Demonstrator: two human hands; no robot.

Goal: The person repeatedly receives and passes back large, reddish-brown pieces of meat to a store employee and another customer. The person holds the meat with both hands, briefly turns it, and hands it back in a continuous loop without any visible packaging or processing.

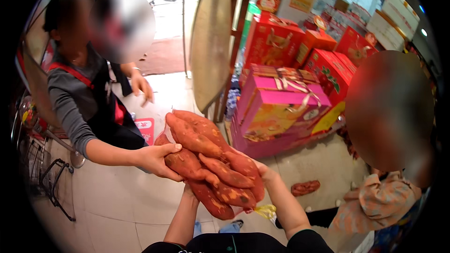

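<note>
A red mesh bag of sweet potatoes [211, 165], its neck closed with a yellow tie [266, 211], is held up in front of my chest. My left hand [190, 187] reaches under its left side, the fingers hidden beneath the load. On the right side my right hand [262, 169] supports the bag, most of its fingers behind the sweet potatoes. Another person's hand [163, 160] also grips the bag at its left edge, thumb on top. That person, in a grey long-sleeved top [66, 102] and dark apron, stands at the left.
Stacked red gift boxes [270, 42] and pink gift boxes [281, 109] stand by the glass. A smaller red bundle [305, 188] lies on the tiled floor. Someone in a checked jacket [376, 200] is close on the right. A wire cart [52, 179] stands at the left.
</note>
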